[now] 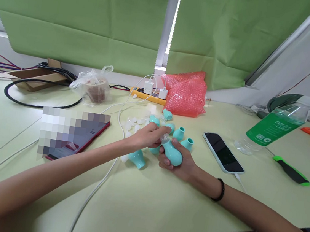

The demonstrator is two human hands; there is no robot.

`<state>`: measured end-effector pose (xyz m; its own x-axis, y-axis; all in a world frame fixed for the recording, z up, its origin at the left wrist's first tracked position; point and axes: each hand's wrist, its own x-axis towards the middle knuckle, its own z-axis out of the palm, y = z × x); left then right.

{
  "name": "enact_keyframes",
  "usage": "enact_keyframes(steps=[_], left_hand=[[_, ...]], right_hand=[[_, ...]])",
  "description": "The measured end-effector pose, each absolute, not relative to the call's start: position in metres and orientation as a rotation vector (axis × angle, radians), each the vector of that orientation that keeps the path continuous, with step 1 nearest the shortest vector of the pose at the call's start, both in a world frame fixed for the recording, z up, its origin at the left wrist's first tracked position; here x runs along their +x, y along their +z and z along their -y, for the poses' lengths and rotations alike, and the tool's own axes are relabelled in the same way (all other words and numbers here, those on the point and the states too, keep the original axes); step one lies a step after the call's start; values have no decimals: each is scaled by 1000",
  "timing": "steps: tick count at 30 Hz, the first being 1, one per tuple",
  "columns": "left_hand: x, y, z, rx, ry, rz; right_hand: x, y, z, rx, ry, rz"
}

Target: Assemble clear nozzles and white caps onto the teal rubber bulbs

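A teal squeeze bulb (173,155) rests in my right hand (184,164), its fingers wrapped around the rounded body. At the bulb's neck, my left hand (148,136) pinches a clear plastic tip (165,139); whether the tip is seated in the neck I cannot tell. Just beyond my hands stand teal bulbs with open necks, one upright (179,133) and one tilted (188,143). Another teal bulb (137,159) lies below my left wrist. Several small translucent white pieces (134,122) are scattered behind my left hand, partly hidden by it.
To the right are a charging phone (223,152), a leaning green-labelled bottle (275,125) and a screwdriver (291,170). A red-edged phone (83,136) lies left. Behind are a pink bubble-wrap bag (186,95) and a power strip (157,100). A white cable (102,181) crosses the table.
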<state>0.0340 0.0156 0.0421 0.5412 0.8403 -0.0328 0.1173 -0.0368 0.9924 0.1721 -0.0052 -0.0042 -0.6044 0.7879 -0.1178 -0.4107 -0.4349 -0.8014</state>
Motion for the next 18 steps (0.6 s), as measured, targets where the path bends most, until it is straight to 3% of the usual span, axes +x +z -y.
enact_keyframes(steps=[4, 9, 18], left_hand=[[36, 42, -15, 1433, 669, -823], [33, 45, -11, 1542, 649, -709], [23, 58, -3, 1971, 382, -523]], right_hand=[[175, -5, 2, -540, 2233, 989], [177, -5, 3, -435, 2123, 1199], [173, -2, 32, -644, 1317, 1646]])
